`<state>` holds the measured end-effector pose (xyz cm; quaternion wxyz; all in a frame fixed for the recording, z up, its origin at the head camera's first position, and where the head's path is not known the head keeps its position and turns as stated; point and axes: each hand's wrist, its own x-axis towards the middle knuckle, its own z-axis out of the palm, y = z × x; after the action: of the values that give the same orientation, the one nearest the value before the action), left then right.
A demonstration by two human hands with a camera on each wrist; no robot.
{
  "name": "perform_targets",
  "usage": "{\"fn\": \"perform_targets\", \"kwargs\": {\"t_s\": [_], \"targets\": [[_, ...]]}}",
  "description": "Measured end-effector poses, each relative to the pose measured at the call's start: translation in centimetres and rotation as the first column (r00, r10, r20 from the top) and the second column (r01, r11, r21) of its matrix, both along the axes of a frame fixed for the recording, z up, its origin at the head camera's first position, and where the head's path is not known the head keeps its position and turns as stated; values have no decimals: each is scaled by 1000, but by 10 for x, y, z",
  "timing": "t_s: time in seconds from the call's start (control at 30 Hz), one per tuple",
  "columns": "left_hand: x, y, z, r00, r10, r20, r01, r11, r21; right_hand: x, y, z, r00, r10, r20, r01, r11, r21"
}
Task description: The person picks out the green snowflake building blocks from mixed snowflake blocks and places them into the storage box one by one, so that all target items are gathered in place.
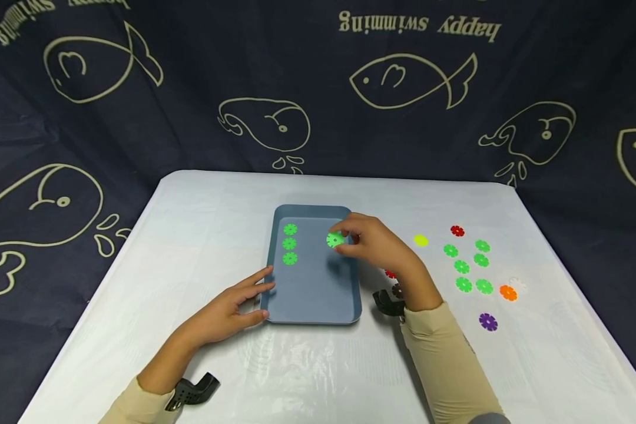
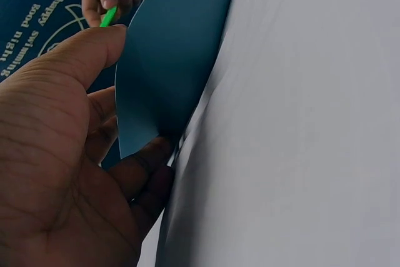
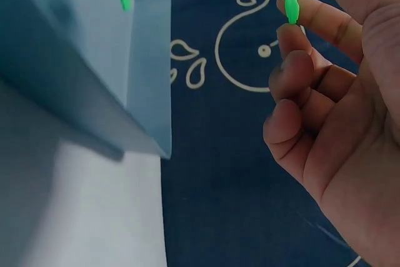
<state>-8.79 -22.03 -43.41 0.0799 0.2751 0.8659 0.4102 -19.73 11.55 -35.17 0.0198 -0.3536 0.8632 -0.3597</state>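
Over the tray (image 1: 312, 303), green disc (image 1: 335, 240) face-on to head camera, right fingers (image 1: 354, 225) pinching it; left fingers (image 1: 255, 276) spread

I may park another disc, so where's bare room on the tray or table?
Gray tray: its near half, short of the three green discs. White table: the patch bordered by the tray's left side, left hand and far table edge. Crowded: the tray's far right, by the right hand; table right of the tray, amid loose discs.
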Motion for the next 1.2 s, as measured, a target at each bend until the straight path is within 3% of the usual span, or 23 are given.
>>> {"fn": "perform_targets", "kwargs": {"t_s": [0.8, 1.2], "targets": [[0, 0, 0, 1000, -4, 28, 2, 999, 46, -8, -56, -13, 990, 139, -37, -136, 988, 68], [1, 0, 1, 1000, -5, 29, 4, 999, 41, -19, -75, -23, 979, 205, -8, -202, 971, 128]]}}
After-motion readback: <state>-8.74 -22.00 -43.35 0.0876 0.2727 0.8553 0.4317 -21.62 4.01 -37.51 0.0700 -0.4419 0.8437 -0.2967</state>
